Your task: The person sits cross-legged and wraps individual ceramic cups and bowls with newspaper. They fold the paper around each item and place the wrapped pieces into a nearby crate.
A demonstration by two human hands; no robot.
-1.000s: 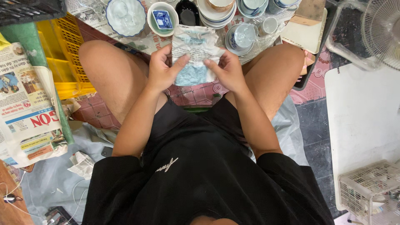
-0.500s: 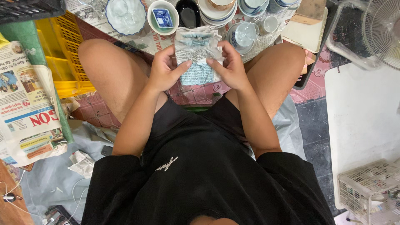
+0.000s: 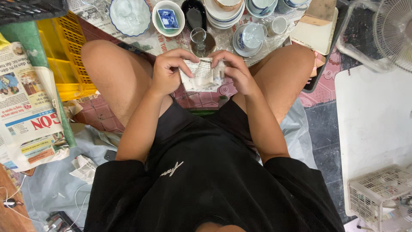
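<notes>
Left hand [image 3: 168,71] is being held closed on the left edge of a small newspaper-wrapped bundle [image 3: 201,75], fingers curled over its top and thumb tucked at the paper. Right hand [image 3: 234,68] is being held closed on the bundle's right edge in the same way, fingertips pressed into the folded paper. The bundle is being kept between the two knees, above the patterned floor tiles, just in front of the black shorts [image 3: 206,129]. What is inside the paper is hidden and cannot be told.

Just beyond the hands, a clear glass [image 3: 198,36] is being seen standing upright on a sheet of newspaper spread on the floor. Crockery is being seen around it: a blue-rimmed bowl [image 3: 130,17] to the far left, a pale green bowl holding a small blue square dish [image 3: 168,18], a dark spoon-shaped dish [image 3: 195,15], a stack of white plates [image 3: 223,15], and a saucer with a cup [image 3: 250,36] just right of the glass.

A yellow plastic crate [image 3: 64,56] is being seen beside the left knee, with a pile of newspapers [image 3: 23,99] further left. A white fan [image 3: 392,30] is being seen at the upper right, well apart from the hands.
</notes>
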